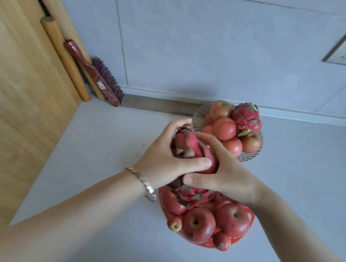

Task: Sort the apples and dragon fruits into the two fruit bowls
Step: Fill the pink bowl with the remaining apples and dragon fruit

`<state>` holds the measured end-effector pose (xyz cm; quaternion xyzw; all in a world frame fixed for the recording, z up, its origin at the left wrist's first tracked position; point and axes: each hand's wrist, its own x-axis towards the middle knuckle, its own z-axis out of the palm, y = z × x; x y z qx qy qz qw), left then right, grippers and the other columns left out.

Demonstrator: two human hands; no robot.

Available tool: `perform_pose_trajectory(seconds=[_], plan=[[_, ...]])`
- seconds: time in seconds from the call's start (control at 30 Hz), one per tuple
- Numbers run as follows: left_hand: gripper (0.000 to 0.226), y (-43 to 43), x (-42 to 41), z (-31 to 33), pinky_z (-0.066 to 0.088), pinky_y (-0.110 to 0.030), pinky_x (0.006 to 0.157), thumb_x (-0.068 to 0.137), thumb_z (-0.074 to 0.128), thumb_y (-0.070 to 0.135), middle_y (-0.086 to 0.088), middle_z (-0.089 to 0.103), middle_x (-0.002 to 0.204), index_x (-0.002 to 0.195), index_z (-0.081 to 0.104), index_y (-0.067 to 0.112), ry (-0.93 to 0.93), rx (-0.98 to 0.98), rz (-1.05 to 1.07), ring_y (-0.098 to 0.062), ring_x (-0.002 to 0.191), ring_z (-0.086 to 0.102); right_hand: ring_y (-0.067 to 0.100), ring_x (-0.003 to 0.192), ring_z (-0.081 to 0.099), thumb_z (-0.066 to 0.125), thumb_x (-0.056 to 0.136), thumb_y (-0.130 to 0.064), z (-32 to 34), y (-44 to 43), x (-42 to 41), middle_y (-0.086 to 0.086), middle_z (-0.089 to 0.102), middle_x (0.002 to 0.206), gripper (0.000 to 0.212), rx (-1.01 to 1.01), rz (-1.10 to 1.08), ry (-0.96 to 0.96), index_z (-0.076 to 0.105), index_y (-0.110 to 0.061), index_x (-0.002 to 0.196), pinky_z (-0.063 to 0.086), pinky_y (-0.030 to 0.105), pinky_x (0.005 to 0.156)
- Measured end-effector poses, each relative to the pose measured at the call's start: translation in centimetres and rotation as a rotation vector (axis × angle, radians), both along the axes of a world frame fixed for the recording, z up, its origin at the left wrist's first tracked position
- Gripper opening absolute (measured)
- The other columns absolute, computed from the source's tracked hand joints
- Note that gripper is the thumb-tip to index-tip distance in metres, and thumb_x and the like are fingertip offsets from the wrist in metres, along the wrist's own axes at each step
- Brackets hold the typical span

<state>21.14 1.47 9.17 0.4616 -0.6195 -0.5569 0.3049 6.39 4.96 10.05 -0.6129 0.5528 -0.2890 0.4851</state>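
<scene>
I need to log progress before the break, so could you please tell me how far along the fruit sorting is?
Nothing looks finished: both bowls hold a mix. The far wire bowl has apples plus one dragon fruit; the near red bowl has apples and another dragon fruit. In hand: the left hand and right hand share a grip on a third dragon fruit, held between the bowls. Left: nearly all the separating.

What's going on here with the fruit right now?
A person holds one pink dragon fruit in both the left hand and the right hand, above the grey countertop between two bowls. The far woven wire bowl holds apples plus a dragon fruit; the near red plastic bowl holds red apples and another dragon fruit. Both bowls are still mixed, so sorting is unfinished.
</scene>
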Motion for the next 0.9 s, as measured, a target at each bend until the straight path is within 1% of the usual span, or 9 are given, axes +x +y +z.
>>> perform_pose_trajectory(seconds=[0.1, 0.23, 0.3, 0.4, 0.53, 0.67, 0.77, 0.83, 0.9], plan=[[0.105, -0.1, -2.3, -1.4, 0.043, -0.031, 0.104, 0.040, 0.073, 0.052, 0.006, 0.053, 0.128, 0.134, 0.029, 0.039, -0.023, 0.091, -0.128, -0.008, 0.112, 0.057, -0.004, 0.103, 0.058, 0.078, 0.048, -0.047, -1.5, 0.5, -2.2, -0.024, 0.059, 0.109, 0.071, -0.016, -0.116, 0.124, 0.039, -0.061, 0.105, 0.049, 0.025, 0.092], [0.094, -0.6, -2.5, -2.8, 0.042, -0.006, 0.086, 0.067, 0.073, 0.044, 0.005, 0.042, 0.127, 0.142, 0.018, 0.033, -0.126, 0.158, -0.161, 0.007, 0.099, 0.054, 0.011, 0.105, 0.056, 0.080, 0.055, -0.037, -5.5, 0.4, -3.7, -0.007, 0.054, 0.118, 0.081, -0.138, -0.320, 0.334, 0.042, -0.036, 0.126, 0.045, 0.026, 0.090], [0.083, -0.8, -1.5, -3.9, 0.039, -0.020, 0.098, 0.074, 0.069, 0.043, 0.001, 0.048, 0.125, 0.141, 0.023, 0.028, -0.214, 0.194, -0.088, -0.007, 0.110, 0.053, 0.017, 0.111, 0.052, 0.078, 0.054, -0.040, -7.2, 0.4, -3.8, 0.001, 0.047, 0.125, 0.090, -0.155, -0.335, 0.463, 0.036, -0.032, 0.134, 0.043, 0.026, 0.090], [0.084, -1.1, -0.1, -5.5, 0.041, -0.039, 0.104, 0.059, 0.063, 0.044, -0.007, 0.054, 0.124, 0.135, 0.033, 0.024, -0.337, 0.292, 0.049, -0.023, 0.109, 0.057, 0.022, 0.120, 0.047, 0.074, 0.056, -0.046, -9.4, 0.4, -3.7, 0.002, 0.041, 0.133, 0.094, -0.156, -0.214, 0.635, 0.030, -0.034, 0.138, 0.044, 0.030, 0.089], [0.080, -1.1, 1.3, -6.5, 0.041, -0.038, 0.102, 0.059, 0.060, 0.040, -0.009, 0.048, 0.130, 0.133, 0.034, 0.025, -0.411, 0.351, 0.110, -0.027, 0.109, 0.056, 0.029, 0.109, 0.052, 0.068, 0.059, -0.049, -11.4, 0.6, -2.9, 0.004, 0.042, 0.127, 0.093, -0.144, -0.076, 0.848, 0.024, -0.037, 0.139, 0.042, 0.030, 0.087], [0.066, -1.3, 1.8, -7.9, 0.033, -0.027, 0.090, 0.077, 0.063, 0.032, -0.010, 0.044, 0.136, 0.135, 0.033, 0.022, -0.476, 0.357, 0.088, -0.022, 0.110, 0.049, 0.030, 0.119, 0.044, 0.066, 0.062, -0.055, -11.7, 0.2, -3.3, 0.005, 0.041, 0.131, 0.095, -0.106, -0.075, 0.902, 0.018, -0.036, 0.142, 0.037, 0.037, 0.097], [0.073, -1.5, 1.6, -9.4, 0.035, -0.031, 0.098, 0.071, 0.059, 0.038, -0.011, 0.041, 0.139, 0.137, 0.032, 0.019, -0.542, 0.378, 0.061, -0.026, 0.123, 0.046, 0.028, 0.135, 0.024, 0.065, 0.065, -0.065, -10.8, -0.1, -3.7, 0.004, 0.033, 0.141, 0.100, -0.027, 0.022, 0.897, 0.013, -0.034, 0.144, 0.023, 0.044, 0.110], [0.064, -1.5, 1.4, -10.8, 0.037, -0.034, 0.103, 0.083, 0.056, 0.031, -0.012, 0.043, 0.138, 0.139, 0.031, 0.013, -0.575, 0.413, 0.044, -0.029, 0.124, 0.046, 0.025, 0.138, 0.021, 0.064, 0.069, -0.063, -9.7, 0.0, -4.5, 0.002, 0.033, 0.145, 0.090, -0.001, -0.006, 0.763, 0.023, -0.032, 0.142, 0.020, 0.042, 0.113], [0.057, -1.4, 1.2, -12.1, 0.046, -0.040, 0.098, 0.085, 0.050, 0.029, -0.014, 0.051, 0.131, 0.136, 0.035, 0.009, -0.578, 0.474, 0.039, -0.032, 0.114, 0.055, 0.023, 0.134, 0.029, 0.064, 0.074, -0.056, -9.0, 0.5, -6.0, 0.003, 0.041, 0.141, 0.071, -0.070, -0.151, 0.621, 0.042, -0.026, 0.134, 0.024, 0.039, 0.111]])
